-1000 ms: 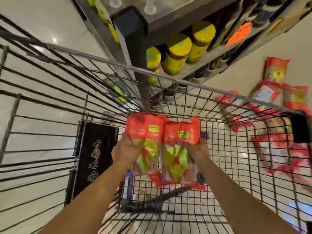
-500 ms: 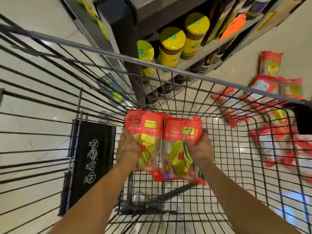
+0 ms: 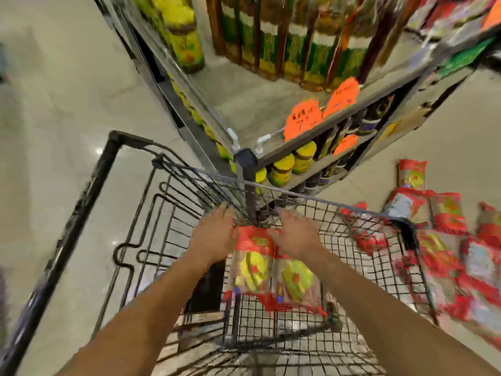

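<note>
My left hand [image 3: 214,234] and right hand [image 3: 295,236] are both spread flat with the fingers straight, gripping nothing, above the two packets [image 3: 253,264]. The packets lie side by side inside the cart [image 3: 352,208], near its front wall. The right hand covers the top of the right packet, and blur keeps me from telling whether either palm touches the wrapping. The print on the packets is unreadable, just red with yellow-green patches. Both forearms run off the bottom edge. Past the cart a shelf [image 3: 271,109] corner holds yellow-lidded jars [image 3: 283,169] and orange tags [image 3: 303,120] with smeared writing. Red bags [image 3: 444,213] lie on the floor to the right, partly behind the cart's wire.
</note>
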Tool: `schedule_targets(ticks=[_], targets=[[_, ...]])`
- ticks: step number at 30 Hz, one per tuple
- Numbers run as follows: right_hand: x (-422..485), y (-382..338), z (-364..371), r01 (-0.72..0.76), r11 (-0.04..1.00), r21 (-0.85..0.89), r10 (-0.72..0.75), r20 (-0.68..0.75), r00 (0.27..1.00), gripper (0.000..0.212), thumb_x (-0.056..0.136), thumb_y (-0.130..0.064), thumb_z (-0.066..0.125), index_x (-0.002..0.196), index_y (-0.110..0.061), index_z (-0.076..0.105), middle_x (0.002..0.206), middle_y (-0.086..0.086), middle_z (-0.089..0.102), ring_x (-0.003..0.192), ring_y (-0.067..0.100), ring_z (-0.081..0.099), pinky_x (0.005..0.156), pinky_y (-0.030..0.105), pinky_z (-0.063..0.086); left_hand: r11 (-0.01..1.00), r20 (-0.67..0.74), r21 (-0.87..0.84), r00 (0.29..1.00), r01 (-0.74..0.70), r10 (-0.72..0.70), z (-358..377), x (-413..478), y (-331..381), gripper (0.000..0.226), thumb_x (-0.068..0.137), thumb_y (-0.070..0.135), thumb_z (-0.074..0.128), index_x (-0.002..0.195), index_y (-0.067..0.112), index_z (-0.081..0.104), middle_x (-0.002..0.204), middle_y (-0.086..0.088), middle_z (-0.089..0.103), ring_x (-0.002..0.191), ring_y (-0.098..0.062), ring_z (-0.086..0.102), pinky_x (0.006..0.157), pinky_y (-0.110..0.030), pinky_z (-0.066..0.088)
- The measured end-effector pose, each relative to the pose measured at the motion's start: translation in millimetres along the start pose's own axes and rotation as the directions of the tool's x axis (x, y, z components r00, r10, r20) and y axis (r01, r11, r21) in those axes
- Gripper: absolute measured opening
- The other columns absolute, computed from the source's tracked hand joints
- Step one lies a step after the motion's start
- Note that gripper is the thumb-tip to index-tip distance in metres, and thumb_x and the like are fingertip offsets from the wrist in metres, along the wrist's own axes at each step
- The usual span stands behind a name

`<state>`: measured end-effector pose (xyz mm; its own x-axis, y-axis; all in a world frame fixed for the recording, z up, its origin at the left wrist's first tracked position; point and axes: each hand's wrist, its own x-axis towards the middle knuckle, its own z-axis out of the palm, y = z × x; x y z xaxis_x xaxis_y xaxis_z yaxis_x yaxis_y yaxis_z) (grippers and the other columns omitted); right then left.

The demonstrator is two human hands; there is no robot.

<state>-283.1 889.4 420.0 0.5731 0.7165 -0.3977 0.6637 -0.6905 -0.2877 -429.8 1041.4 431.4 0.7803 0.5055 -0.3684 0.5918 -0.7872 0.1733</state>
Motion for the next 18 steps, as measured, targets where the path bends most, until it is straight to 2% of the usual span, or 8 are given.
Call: schedule_targets(ticks=[2,7,12,14,18], targets=[[-15,-25,-44,0.065,0.998,-0.022,-0.066,-0.062,0.996,0.071,0.098,-0.055,0.049,0.155,-0.019,0.029,0.147,0.012,0.05,0.134,0.032,0.047,0.104,0.045,0.04,0.996,-0.107,0.071,0.993,-0.051,0.058,-54,-15,3,0.071,0.098,0.054,0.028,0.153,0.009,0.036,0.155,-0.018,0.043,0.14,-0.036,0.042,0.113,-0.048,0.038],[-56,-72,-147,0.137,0.983,-0.126,-0.166,-0.262,0.951,0.072,0.094,-0.061,0.05,0.15,-0.019,0.035,0.139,0.01,0.055,0.13,0.033,0.05,0.104,0.049,0.042,0.979,-0.296,0.2,0.949,-0.048,0.107,-173,-52,11,0.07,0.101,0.055,0.042,0.155,0.013,0.032,0.159,-0.012,0.039,0.143,-0.031,0.039,0.114,-0.047,0.036],[-100,-104,-239,0.137,0.965,-0.225,-0.206,-0.321,0.924,0.072,0.096,-0.063,0.045,0.151,-0.019,0.032,0.146,0.011,0.051,0.133,0.034,0.047,0.106,0.05,0.038,0.96,-0.445,0.274,0.877,-0.061,0.183,-269,-106,17,0.071,0.097,0.058,0.049,0.153,0.017,0.035,0.156,-0.008,0.042,0.141,-0.028,0.04,0.115,-0.043,0.036],[-119,-113,-269,0.127,0.96,-0.248,-0.215,-0.367,0.905,0.072,0.095,-0.062,0.046,0.152,-0.021,0.031,0.149,0.01,0.048,0.136,0.034,0.044,0.109,0.051,0.035,0.96,-0.49,0.275,0.851,-0.052,0.186,-299,-128,20,0.072,0.097,0.058,0.049,0.155,0.018,0.033,0.157,-0.005,0.042,0.141,-0.027,0.041,0.115,-0.042,0.037],[-152,-130,-307,0.123,0.955,-0.27,-0.225,-0.39,0.893,0.073,0.095,-0.063,0.048,0.152,-0.02,0.032,0.146,0.009,0.05,0.133,0.033,0.047,0.108,0.051,0.036,0.961,-0.482,0.274,0.861,-0.025,0.16,-337,-163,28,0.07,0.097,0.061,0.047,0.154,0.022,0.032,0.15,-0.004,0.049,0.132,-0.027,0.051,0.099,-0.044,0.051]])
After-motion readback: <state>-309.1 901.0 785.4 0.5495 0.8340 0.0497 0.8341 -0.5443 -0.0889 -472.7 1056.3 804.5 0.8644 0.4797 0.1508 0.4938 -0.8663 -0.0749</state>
